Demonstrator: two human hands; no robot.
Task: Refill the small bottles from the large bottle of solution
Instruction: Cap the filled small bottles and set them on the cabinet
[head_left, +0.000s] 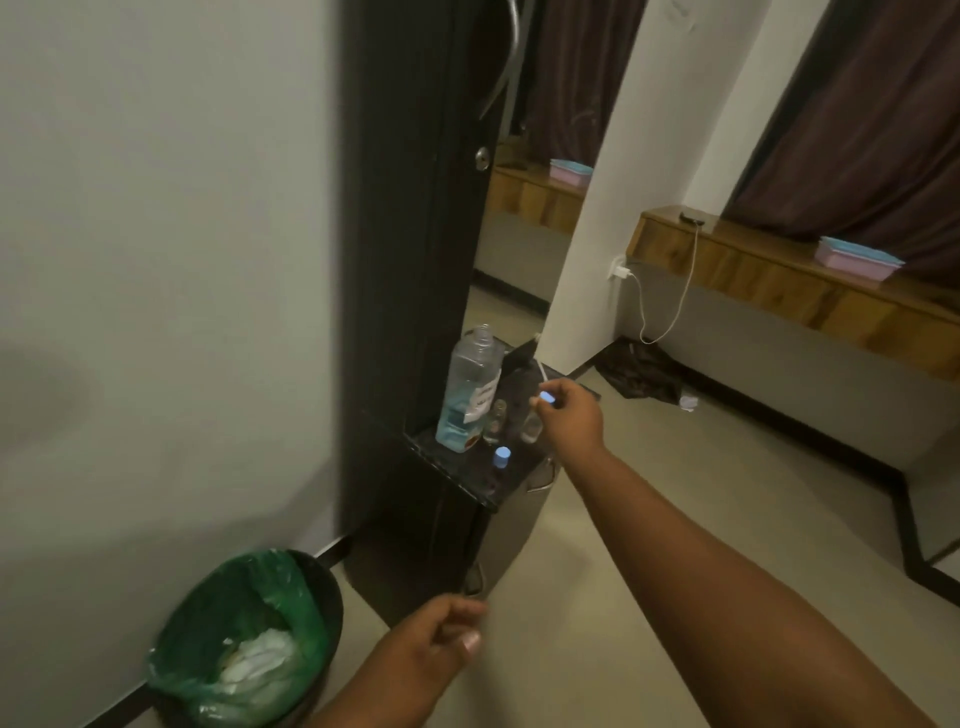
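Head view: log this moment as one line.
right hand pinches blue cap over open small bottle | left hand idle, low | large bottle uncapped | capped small bottle on shelf

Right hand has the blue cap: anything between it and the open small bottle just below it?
Nothing visible blocks it. The right hand pinches the blue cap just above the uncapped small bottle. The large bottle stands off to the left.
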